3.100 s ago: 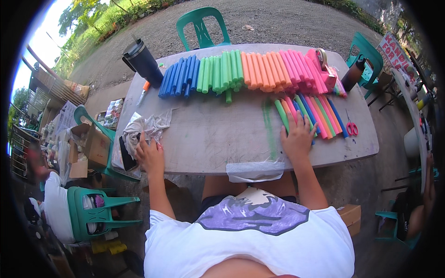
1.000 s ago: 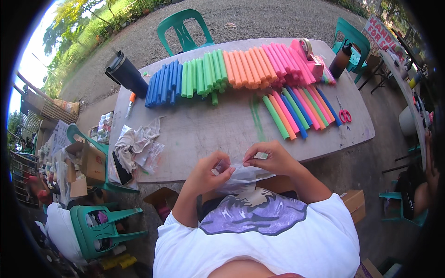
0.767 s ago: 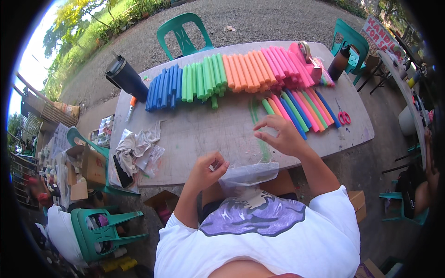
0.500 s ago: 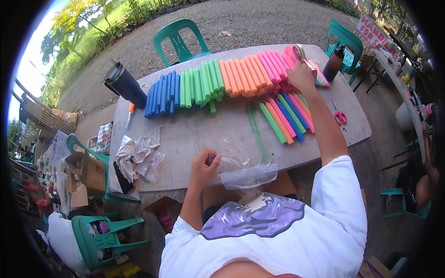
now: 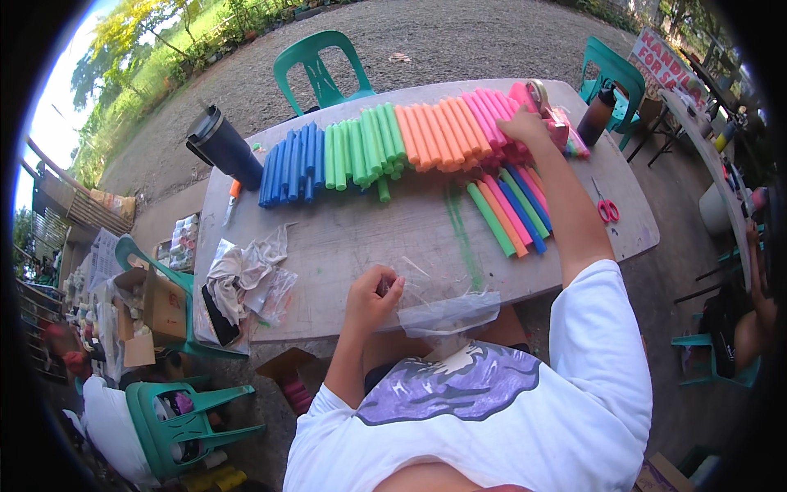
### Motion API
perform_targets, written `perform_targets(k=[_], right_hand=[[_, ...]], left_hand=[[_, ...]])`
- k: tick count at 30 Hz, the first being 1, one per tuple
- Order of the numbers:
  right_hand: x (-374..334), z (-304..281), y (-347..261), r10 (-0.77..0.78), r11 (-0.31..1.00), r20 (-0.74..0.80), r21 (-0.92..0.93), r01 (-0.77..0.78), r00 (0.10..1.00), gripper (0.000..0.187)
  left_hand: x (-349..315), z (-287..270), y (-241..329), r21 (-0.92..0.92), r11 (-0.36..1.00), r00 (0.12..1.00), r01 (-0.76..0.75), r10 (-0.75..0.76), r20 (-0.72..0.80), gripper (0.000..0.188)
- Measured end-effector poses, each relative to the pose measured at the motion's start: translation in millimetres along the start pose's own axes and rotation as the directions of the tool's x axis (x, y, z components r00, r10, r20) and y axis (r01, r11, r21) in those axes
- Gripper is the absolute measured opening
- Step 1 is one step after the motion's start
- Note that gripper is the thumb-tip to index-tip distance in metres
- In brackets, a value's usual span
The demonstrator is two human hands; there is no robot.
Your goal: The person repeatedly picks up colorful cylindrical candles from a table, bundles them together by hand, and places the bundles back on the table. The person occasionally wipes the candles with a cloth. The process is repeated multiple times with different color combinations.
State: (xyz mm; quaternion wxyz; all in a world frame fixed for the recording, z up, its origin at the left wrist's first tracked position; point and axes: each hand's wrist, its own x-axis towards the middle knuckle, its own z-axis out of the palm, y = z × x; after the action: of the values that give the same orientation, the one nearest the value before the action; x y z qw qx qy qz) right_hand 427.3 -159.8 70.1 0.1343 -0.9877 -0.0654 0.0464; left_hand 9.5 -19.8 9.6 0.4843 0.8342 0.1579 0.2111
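Nearest, the left hand [image 5: 373,297] is loosely curled above the front of the desk [image 5: 344,246]; whether its fingers pinch anything I cannot tell. Just right of them, a whitish plastic sheet [image 5: 452,315] hangs over the near edge. Farther out and to their right lies a row of mixed-colour candles [image 5: 510,209], with red-handled scissors [image 5: 608,211] beyond. The right hand [image 5: 526,128] has gone from near the sheet to the far stack, leaving the sheet out of its grasp. Its fingers, partly bent, reach the pink candles [image 5: 490,119]; their hold is unclear. Just right of them is a pink tape dispenser [image 5: 559,131].
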Motion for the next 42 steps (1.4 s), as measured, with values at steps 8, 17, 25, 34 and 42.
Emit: perform_targets(k=[8,17,25,34,42], right_hand=[[27,-2,5,-0.070,0.993,0.020,-0.095,0.072,0.997,0.098],[53,-5,2,-0.207,0.978,0.195,0.053,0.200,0.959,0.077],[62,4,6,-0.183,0.979,0.172,0.120,0.164,0.968,0.072],[63,-7,-7,-0.123,0.991,0.151,-0.027,0.129,0.981,0.070],[61,-12,15,-0.168,0.982,0.146,0.108,0.153,0.975,0.069]], left_hand=[[0,0,0,-0.029,0.999,1.000,-0.024,0.024,0.008,0.015],[0,-3,0,-0.037,0.999,1.000,-0.014,0.015,0.010,0.016],[1,-3,2,-0.044,0.999,1.000,0.003,-0.002,0.027,0.016],[0,-2,1,-0.035,0.999,1.000,0.000,0.001,0.024,0.015],[2,-26,-3,-0.118,0.991,0.996,0.059,-0.067,-0.060,0.026]])
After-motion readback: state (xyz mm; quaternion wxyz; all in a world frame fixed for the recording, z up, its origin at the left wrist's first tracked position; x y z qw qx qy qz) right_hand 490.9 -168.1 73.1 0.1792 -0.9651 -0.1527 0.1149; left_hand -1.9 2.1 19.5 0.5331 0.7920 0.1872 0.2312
